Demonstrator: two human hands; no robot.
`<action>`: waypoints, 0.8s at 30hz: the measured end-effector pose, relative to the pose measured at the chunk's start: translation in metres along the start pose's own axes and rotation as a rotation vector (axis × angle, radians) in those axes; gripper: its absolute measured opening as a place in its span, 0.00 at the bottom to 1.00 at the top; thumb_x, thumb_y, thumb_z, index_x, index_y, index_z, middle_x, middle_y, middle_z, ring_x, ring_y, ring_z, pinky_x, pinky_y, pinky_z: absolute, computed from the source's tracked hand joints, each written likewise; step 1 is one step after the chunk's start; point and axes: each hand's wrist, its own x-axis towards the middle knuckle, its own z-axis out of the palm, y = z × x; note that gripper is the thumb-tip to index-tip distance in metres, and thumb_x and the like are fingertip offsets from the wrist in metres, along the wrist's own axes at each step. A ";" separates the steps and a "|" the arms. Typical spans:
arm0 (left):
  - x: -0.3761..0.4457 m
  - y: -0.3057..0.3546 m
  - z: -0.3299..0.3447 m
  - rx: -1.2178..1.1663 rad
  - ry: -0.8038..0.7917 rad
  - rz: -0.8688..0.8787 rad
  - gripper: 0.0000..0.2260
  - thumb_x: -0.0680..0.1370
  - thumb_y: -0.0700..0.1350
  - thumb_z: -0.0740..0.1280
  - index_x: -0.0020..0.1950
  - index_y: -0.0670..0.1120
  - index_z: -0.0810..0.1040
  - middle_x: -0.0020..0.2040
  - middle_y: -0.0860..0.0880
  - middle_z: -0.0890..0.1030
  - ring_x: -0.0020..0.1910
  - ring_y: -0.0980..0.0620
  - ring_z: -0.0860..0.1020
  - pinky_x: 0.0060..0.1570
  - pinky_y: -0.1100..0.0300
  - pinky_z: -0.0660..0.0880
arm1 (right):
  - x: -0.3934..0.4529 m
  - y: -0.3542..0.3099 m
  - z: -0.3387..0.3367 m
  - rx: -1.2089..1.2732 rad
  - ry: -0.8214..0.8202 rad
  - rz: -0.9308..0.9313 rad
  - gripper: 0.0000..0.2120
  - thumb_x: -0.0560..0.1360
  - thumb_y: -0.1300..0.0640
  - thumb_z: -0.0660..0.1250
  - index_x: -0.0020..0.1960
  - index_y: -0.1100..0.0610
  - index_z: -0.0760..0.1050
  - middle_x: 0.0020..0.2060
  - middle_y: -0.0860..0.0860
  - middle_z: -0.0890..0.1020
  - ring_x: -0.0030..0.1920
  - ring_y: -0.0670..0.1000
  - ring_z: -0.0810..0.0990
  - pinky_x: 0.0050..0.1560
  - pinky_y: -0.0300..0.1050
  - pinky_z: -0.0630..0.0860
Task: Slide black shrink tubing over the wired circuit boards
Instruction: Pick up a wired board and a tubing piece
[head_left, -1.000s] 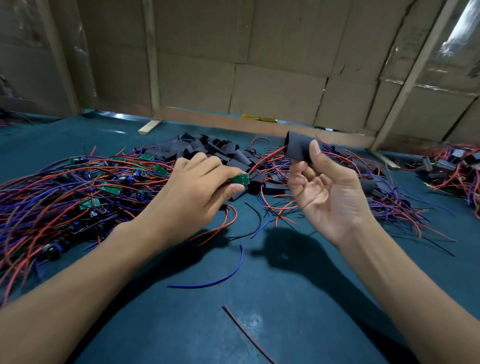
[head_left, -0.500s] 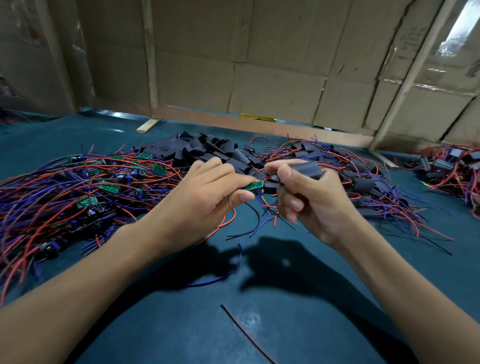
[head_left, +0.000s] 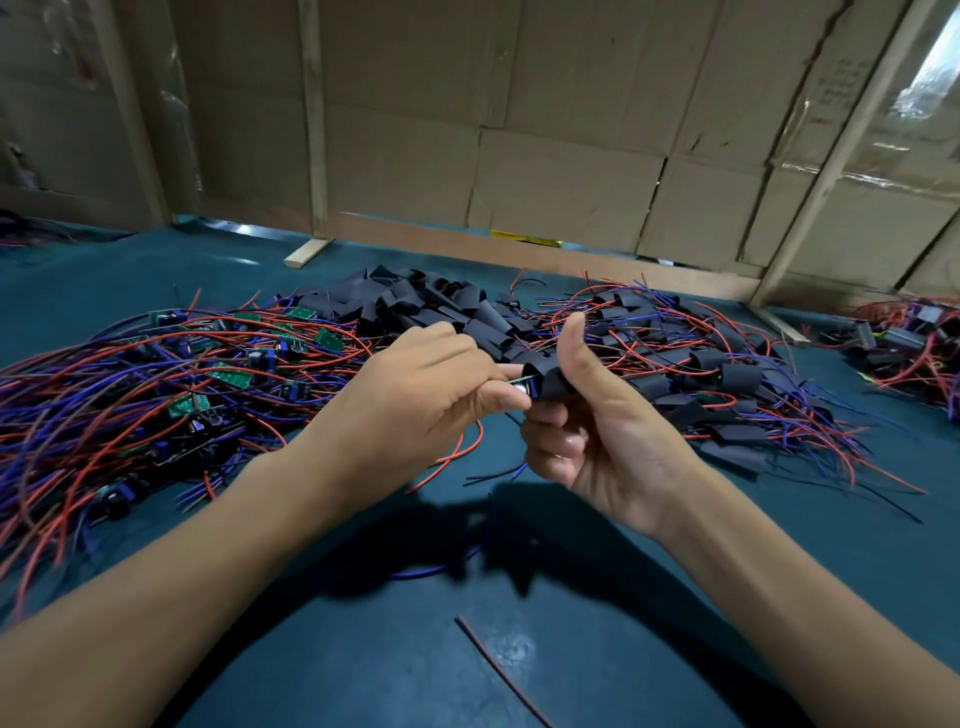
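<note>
My left hand (head_left: 415, 395) pinches a small green circuit board (head_left: 521, 385) whose red and blue wires hang below toward the table. My right hand (head_left: 597, 431) grips a piece of black shrink tubing (head_left: 545, 376), thumb raised. The board's far end sits inside the tubing's mouth; only its near end with a round capacitor shows. A heap of loose black tubing pieces (head_left: 441, 306) lies behind the hands. Bare wired boards (head_left: 156, 384) are piled at the left.
Sleeved boards with red and blue wires (head_left: 701, 374) lie in a pile at the right, another heap (head_left: 904, 343) at the far right edge. A loose red wire (head_left: 498, 670) lies on the teal table (head_left: 363, 649). Cardboard walls stand behind.
My hands have come together. The right hand brought the tubing down from above to the board, and the board's end has gone into the tubing. The right thumb now points up.
</note>
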 end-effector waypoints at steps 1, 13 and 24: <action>0.000 0.000 0.000 0.017 -0.004 0.007 0.25 0.84 0.52 0.56 0.40 0.35 0.80 0.35 0.43 0.75 0.35 0.44 0.70 0.38 0.47 0.73 | 0.000 -0.001 0.001 -0.035 0.013 0.006 0.26 0.61 0.30 0.73 0.29 0.52 0.73 0.26 0.48 0.67 0.21 0.45 0.65 0.22 0.38 0.67; -0.004 0.001 0.000 0.426 0.005 -0.171 0.29 0.79 0.69 0.55 0.35 0.46 0.75 0.31 0.48 0.76 0.33 0.43 0.75 0.36 0.48 0.69 | 0.001 0.000 0.014 -0.091 0.175 -0.014 0.18 0.76 0.42 0.70 0.41 0.57 0.82 0.23 0.45 0.68 0.20 0.44 0.58 0.19 0.35 0.60; -0.025 -0.049 -0.022 0.926 -0.501 -0.797 0.20 0.79 0.60 0.62 0.65 0.48 0.75 0.63 0.43 0.73 0.64 0.40 0.65 0.60 0.44 0.63 | -0.014 -0.063 -0.090 0.252 0.725 -0.076 0.10 0.78 0.66 0.69 0.51 0.71 0.70 0.58 0.65 0.75 0.46 0.54 0.85 0.40 0.42 0.84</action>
